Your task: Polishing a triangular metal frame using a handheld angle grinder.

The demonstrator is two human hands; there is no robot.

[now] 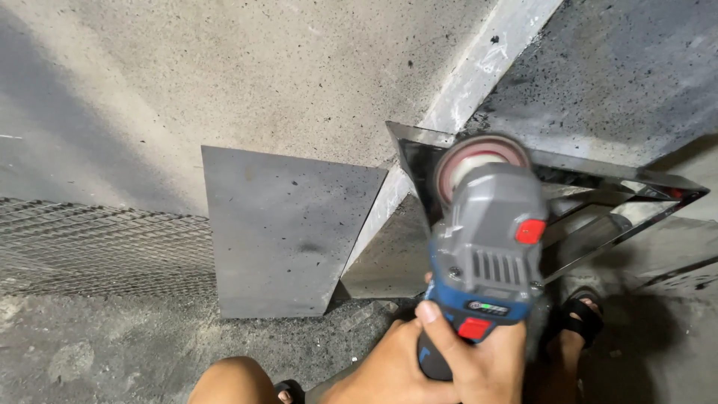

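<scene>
grinder on the polished metal piece, both hands on the tool body

cordless angle grinder (486, 247), grey head and blue body with red buttons, sits centre-right of the frame, disc end pointing up and away. its round disc (479, 161) looks blurred, so likely spinning, and it meets or nearly meets the upper edge of the shiny metal piece (598, 206), a mirror-bright angular sheet form leaning at the right of the frame; exact contact point is hidden by the disc itself

right hand (482, 359) at bottom centre, fingers curled tight round the blue grip, thumb up along the side near the lower red button. left hand (381, 374) just left of it, wrapped on the rear of the handle, touching the right hand; its fingers are mostly hidden, so how tight it closes i cannot tell

dull grey flat plate (288, 232) leans on the concrete wall (224, 67) at centre-left, apart from the grinder. expanded mesh sheet (97, 243) lower left. sandalled foot (580, 318) lower right, close under the shiny piece, knee at bottom edge

step in hand, as judged: grinding or polishing along the top edge of the shiny piece. next move calls for steady two-hand pressure, disc kept flat to the edge, and sparks and dust kept off the bare foot
</scene>
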